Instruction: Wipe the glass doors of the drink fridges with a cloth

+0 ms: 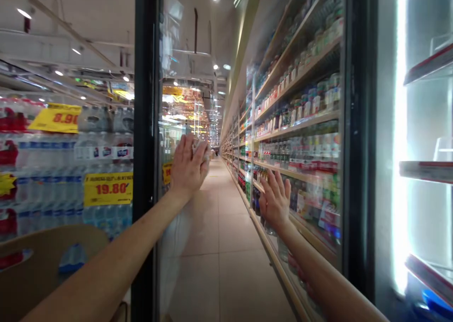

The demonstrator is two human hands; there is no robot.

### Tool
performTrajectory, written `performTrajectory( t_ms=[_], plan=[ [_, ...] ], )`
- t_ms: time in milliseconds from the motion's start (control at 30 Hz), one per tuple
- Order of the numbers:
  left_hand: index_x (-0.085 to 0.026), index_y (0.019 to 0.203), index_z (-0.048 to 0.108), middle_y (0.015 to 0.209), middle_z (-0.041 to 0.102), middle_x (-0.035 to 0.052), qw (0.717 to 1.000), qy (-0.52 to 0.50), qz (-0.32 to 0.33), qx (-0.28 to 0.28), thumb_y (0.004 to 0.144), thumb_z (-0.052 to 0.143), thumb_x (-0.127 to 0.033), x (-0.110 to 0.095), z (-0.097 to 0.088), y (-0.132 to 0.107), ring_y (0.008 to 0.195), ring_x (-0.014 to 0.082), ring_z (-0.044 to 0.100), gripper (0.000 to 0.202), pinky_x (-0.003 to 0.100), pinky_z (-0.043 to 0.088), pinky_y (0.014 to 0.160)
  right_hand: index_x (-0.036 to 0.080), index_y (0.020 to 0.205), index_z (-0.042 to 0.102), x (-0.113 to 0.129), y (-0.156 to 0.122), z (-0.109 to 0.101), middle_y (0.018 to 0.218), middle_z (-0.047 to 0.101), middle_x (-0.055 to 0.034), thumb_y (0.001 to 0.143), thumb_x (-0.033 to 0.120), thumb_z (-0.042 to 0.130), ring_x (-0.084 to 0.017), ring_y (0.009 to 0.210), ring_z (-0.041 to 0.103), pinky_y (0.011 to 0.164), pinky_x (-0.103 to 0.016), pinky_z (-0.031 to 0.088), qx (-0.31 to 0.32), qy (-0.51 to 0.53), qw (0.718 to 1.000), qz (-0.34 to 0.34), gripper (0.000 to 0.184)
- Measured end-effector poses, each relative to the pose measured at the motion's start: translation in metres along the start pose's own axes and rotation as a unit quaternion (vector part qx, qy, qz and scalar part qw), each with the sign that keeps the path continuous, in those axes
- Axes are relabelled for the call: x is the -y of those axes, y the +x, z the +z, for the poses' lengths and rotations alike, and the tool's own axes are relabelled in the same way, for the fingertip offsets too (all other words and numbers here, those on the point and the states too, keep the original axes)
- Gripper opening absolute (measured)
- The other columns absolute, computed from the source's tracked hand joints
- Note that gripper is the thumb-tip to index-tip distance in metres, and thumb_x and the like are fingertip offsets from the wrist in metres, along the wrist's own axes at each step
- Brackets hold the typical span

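My left hand (188,167) reaches forward and presses a crumpled white cloth (200,147) against a glass cooler door (226,246); its fingers lie together over the cloth. My right hand (275,200) rests flat on the same glass lower and to the right, with its fingers spread and nothing in it. The door's black frame (144,124) stands just left of my left forearm. Shelves of bottles and the tiled aisle show in the glass.
Stacks of bottled water (67,185) with yellow price tags (108,188) stand at the left. A brown cardboard piece (42,260) sits at the lower left. At the right is the lit cooler interior with shelves (426,171) behind a black post (359,147).
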State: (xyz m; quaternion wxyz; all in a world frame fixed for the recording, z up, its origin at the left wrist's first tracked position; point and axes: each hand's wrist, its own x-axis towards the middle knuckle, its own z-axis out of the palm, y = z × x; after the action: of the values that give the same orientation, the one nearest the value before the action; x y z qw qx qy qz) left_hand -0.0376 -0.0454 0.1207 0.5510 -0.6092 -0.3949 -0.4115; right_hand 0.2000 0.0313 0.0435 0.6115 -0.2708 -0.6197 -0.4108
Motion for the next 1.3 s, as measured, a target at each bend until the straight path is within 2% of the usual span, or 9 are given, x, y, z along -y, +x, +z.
performTrajectory(
  t_ms=[67,200,367,567,733,900,1100,1233,1300],
  plan=[
    [-0.021,0.136,0.040,0.151,0.027,0.0117,0.998,-0.016,0.059,-0.011,0.087,0.045,-0.021,-0.006,-0.001,-0.009,0.142,0.0248,0.010,0.049,0.046,0.024,0.112,0.026,0.140,0.036,0.000,0.000,-0.001,0.144,0.042,-0.0097,0.084,0.016,0.044,-0.025,0.139,0.027,0.111,-0.051,0.020,0.005,0.003,1.000,0.005,0.057],
    [-0.031,0.131,0.045,0.143,0.042,0.0009,0.934,-0.062,0.337,0.099,0.088,0.043,-0.024,-0.011,-0.005,-0.030,0.140,0.0152,0.022,0.043,0.034,0.025,0.113,0.024,0.137,0.040,0.000,-0.001,-0.001,0.142,0.045,-0.0108,0.085,0.018,0.044,-0.025,0.139,0.027,0.112,-0.050,0.020,0.007,0.003,1.000,0.003,0.053],
    [-0.021,0.139,0.034,0.151,0.024,0.0127,0.995,0.001,0.098,-0.013,0.086,0.048,-0.020,0.009,-0.008,-0.020,0.142,0.0253,0.011,0.055,0.046,0.027,0.111,0.021,0.132,0.045,-0.001,-0.001,0.001,0.140,0.047,-0.0112,0.085,0.018,0.044,-0.023,0.139,0.027,0.113,-0.049,0.018,-0.011,0.007,1.000,-0.003,0.048],
    [-0.027,0.136,0.037,0.149,0.033,0.0024,0.918,-0.050,0.378,0.108,0.089,0.044,-0.022,-0.001,-0.003,-0.025,0.141,0.0159,0.016,0.048,0.034,0.025,0.113,0.021,0.132,0.045,-0.001,0.000,0.002,0.141,0.046,-0.0102,0.085,0.018,0.043,-0.023,0.139,0.027,0.113,-0.048,0.018,-0.012,0.012,1.000,-0.004,0.047],
    [-0.020,0.141,0.028,0.151,0.024,0.0130,0.994,-0.003,0.111,-0.009,0.088,0.046,-0.019,-0.008,0.002,0.001,0.143,0.0238,0.005,0.056,0.046,0.027,0.112,0.021,0.138,0.036,-0.003,-0.001,0.003,0.139,0.048,-0.0106,0.085,0.018,0.043,-0.023,0.139,0.029,0.113,-0.048,0.019,-0.029,0.027,0.999,0.000,0.054],
    [-0.026,0.136,0.037,0.147,0.035,0.0034,0.910,-0.066,0.390,0.121,0.090,0.041,-0.023,-0.031,0.010,0.000,0.141,0.0167,0.019,0.046,0.035,0.027,0.113,0.022,0.144,0.024,-0.004,-0.003,0.003,0.141,0.045,-0.0114,0.087,0.018,0.039,-0.022,0.137,0.032,0.112,-0.047,0.022,-0.035,0.052,0.998,0.014,0.059],
    [-0.021,0.143,0.024,0.153,0.018,0.0110,0.994,-0.035,0.100,-0.006,0.089,0.044,-0.021,-0.026,0.022,0.037,0.142,0.0254,0.006,0.057,0.048,0.023,0.114,0.021,0.146,0.019,-0.005,-0.003,0.001,0.141,0.045,-0.0114,0.089,0.023,0.032,-0.022,0.136,0.034,0.111,-0.047,0.024,-0.050,0.072,0.996,0.028,0.058],
    [-0.024,0.142,0.027,0.151,0.026,0.0056,0.925,-0.082,0.361,0.090,0.089,0.043,-0.021,-0.049,0.026,0.018,0.141,0.0182,0.014,0.055,0.039,0.023,0.115,0.021,0.145,0.020,-0.004,-0.003,0.001,0.140,0.045,-0.0119,0.090,0.024,0.030,-0.022,0.136,0.034,0.110,-0.047,0.024,-0.054,0.075,0.995,0.031,0.056],
    [-0.024,0.139,0.032,0.149,0.031,0.0056,0.907,-0.087,0.398,0.109,0.089,0.044,-0.023,-0.051,0.026,0.020,0.141,0.0175,0.017,0.052,0.037,0.022,0.115,0.020,0.145,0.020,-0.004,-0.003,0.001,0.140,0.046,-0.0123,0.091,0.024,0.029,-0.022,0.136,0.034,0.110,-0.047,0.025,-0.060,0.076,0.995,0.032,0.056]
  ],
)
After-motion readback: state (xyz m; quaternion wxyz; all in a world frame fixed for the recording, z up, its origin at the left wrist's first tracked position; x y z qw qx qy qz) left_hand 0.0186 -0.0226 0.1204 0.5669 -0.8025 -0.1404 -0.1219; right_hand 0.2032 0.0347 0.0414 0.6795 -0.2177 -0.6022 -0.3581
